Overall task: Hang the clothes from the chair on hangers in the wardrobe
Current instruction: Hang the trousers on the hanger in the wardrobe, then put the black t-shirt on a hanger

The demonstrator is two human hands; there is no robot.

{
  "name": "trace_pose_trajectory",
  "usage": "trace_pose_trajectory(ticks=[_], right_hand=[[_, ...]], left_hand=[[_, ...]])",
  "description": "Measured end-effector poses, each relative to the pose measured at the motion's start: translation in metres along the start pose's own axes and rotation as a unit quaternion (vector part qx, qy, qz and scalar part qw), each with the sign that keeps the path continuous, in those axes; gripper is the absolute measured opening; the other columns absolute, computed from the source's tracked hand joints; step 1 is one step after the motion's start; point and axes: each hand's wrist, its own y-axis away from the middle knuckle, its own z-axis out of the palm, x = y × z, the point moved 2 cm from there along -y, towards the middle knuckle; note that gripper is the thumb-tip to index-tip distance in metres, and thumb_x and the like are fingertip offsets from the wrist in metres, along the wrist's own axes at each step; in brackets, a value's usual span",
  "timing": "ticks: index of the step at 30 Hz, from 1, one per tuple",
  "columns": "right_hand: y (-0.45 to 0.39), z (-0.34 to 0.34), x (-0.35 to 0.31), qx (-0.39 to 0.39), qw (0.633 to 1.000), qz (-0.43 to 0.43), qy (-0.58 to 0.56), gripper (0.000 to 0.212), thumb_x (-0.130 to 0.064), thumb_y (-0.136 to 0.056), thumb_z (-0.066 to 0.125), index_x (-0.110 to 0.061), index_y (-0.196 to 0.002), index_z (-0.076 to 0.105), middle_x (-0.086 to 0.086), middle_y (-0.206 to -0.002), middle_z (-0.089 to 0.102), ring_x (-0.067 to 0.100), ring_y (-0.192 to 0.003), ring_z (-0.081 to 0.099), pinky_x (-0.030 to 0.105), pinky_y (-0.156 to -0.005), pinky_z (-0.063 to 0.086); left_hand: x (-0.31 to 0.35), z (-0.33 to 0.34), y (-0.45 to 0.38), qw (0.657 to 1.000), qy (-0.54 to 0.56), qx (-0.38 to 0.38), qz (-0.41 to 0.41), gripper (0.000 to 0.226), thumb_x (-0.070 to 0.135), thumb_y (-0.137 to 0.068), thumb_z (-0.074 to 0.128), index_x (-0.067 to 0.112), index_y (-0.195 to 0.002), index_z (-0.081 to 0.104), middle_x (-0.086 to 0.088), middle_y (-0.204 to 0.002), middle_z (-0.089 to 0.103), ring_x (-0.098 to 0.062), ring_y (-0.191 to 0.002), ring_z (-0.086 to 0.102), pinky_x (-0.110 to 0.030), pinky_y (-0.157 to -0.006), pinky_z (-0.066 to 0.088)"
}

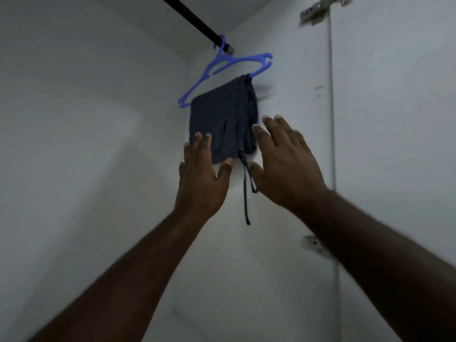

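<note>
A blue plastic hanger (pixel 217 70) hangs by its hook from the black wardrobe rail (pixel 195 21), close to the rail's right end. Dark navy shorts (pixel 222 119) are folded over the hanger's lower bar, and their drawstring (pixel 246 193) dangles below. My left hand (pixel 202 178) is raised with straight fingers at the lower left edge of the shorts. My right hand (pixel 283 161) is spread flat just right of the shorts, near the drawstring. Neither hand holds anything.
White wardrobe walls enclose the space on the left and behind. The white door panel (pixel 394 119) stands at right, with metal hinges at the top (pixel 318 8) and lower down (pixel 314 244).
</note>
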Motion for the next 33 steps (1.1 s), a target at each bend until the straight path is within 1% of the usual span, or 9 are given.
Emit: trace_pose_trajectory(ticks=[3,7,11,17,21,25,27,30,33], right_hand=[[0.054,-0.028,0.001,-0.031,0.999,-0.002,0.027,0.073,-0.041,-0.095,0.055,-0.013,-0.156,0.025,0.011,-0.165,0.015,0.028,-0.154,0.005,0.051,-0.123,0.015],[0.116,-0.067,0.017,-0.063,0.994,0.008,0.083,0.075,-0.043,-0.094,0.056,-0.010,-0.155,0.028,0.014,-0.165,0.015,0.030,-0.154,0.005,0.056,-0.121,0.019],[0.178,-0.119,0.047,-0.086,0.988,0.049,0.119,0.071,-0.042,-0.096,0.052,-0.009,-0.154,0.028,0.014,-0.165,0.017,0.031,-0.154,0.006,0.057,-0.120,0.021],[0.273,-0.219,0.107,-0.148,0.963,0.108,0.197,0.073,-0.041,-0.095,0.055,-0.009,-0.155,0.028,0.015,-0.165,0.016,0.031,-0.154,0.005,0.058,-0.120,0.020],[0.345,-0.311,0.151,-0.172,0.944,0.149,0.239,0.070,-0.038,-0.096,0.054,-0.009,-0.154,0.029,0.015,-0.165,0.017,0.030,-0.154,0.006,0.058,-0.120,0.020],[0.422,-0.406,0.186,-0.187,0.917,0.215,0.278,0.072,-0.033,-0.091,0.059,-0.008,-0.153,0.032,0.016,-0.163,0.021,0.032,-0.153,0.010,0.058,-0.120,0.021],[0.462,-0.451,0.195,-0.194,0.898,0.257,0.299,0.072,-0.030,-0.088,0.057,-0.008,-0.152,0.034,0.016,-0.162,0.025,0.033,-0.152,0.014,0.058,-0.119,0.023],[0.523,-0.513,0.201,-0.205,0.863,0.327,0.326,0.069,-0.026,-0.085,0.051,-0.008,-0.150,0.037,0.016,-0.160,0.029,0.033,-0.152,0.018,0.058,-0.118,0.023],[0.582,-0.571,0.201,-0.222,0.817,0.387,0.364,0.069,-0.025,-0.083,0.042,-0.007,-0.150,0.038,0.015,-0.160,0.030,0.032,-0.151,0.019,0.055,-0.120,0.022]], left_hand=[[0.033,0.009,0.042,0.999,0.004,-0.037,0.023,0.075,0.057,-0.101,0.035,0.026,-0.160,0.002,0.008,-0.168,-0.008,-0.013,-0.153,-0.014,-0.042,-0.124,-0.002],[0.077,0.024,0.092,0.997,0.001,-0.073,0.040,0.081,0.069,-0.093,0.020,0.029,-0.160,-0.001,0.009,-0.168,-0.009,-0.011,-0.153,-0.016,-0.041,-0.124,-0.004],[0.133,0.046,0.145,0.990,0.061,-0.108,0.071,0.079,0.070,-0.095,0.019,0.029,-0.160,0.000,0.010,-0.168,-0.009,-0.007,-0.152,-0.017,-0.040,-0.124,-0.005],[0.264,0.094,0.219,0.969,0.135,-0.163,0.129,0.075,0.060,-0.100,0.030,0.024,-0.161,0.005,0.007,-0.168,-0.006,-0.010,-0.153,-0.017,-0.042,-0.123,-0.005],[0.376,0.116,0.282,0.945,0.201,-0.208,0.153,0.074,0.059,-0.100,0.025,0.022,-0.161,0.006,0.003,-0.169,-0.004,-0.013,-0.153,-0.015,-0.048,-0.125,-0.001],[0.486,0.136,0.351,0.912,0.265,-0.258,0.180,0.074,0.057,-0.100,0.027,0.021,-0.160,0.006,0.002,-0.169,0.000,-0.015,-0.154,-0.012,-0.049,-0.124,0.001],[0.534,0.144,0.392,0.889,0.305,-0.285,0.188,0.074,0.056,-0.099,0.029,0.019,-0.160,0.009,0.002,-0.169,0.002,-0.015,-0.155,-0.010,-0.049,-0.124,0.003],[0.603,0.149,0.454,0.844,0.364,-0.340,0.198,0.075,0.054,-0.098,0.030,0.019,-0.161,0.010,0.005,-0.169,0.000,-0.012,-0.154,-0.012,-0.049,-0.125,0.002],[0.671,0.149,0.516,0.793,0.410,-0.392,0.222,0.075,0.054,-0.096,0.029,0.019,-0.160,0.013,0.006,-0.168,0.001,-0.011,-0.154,-0.010,-0.047,-0.125,0.002]])
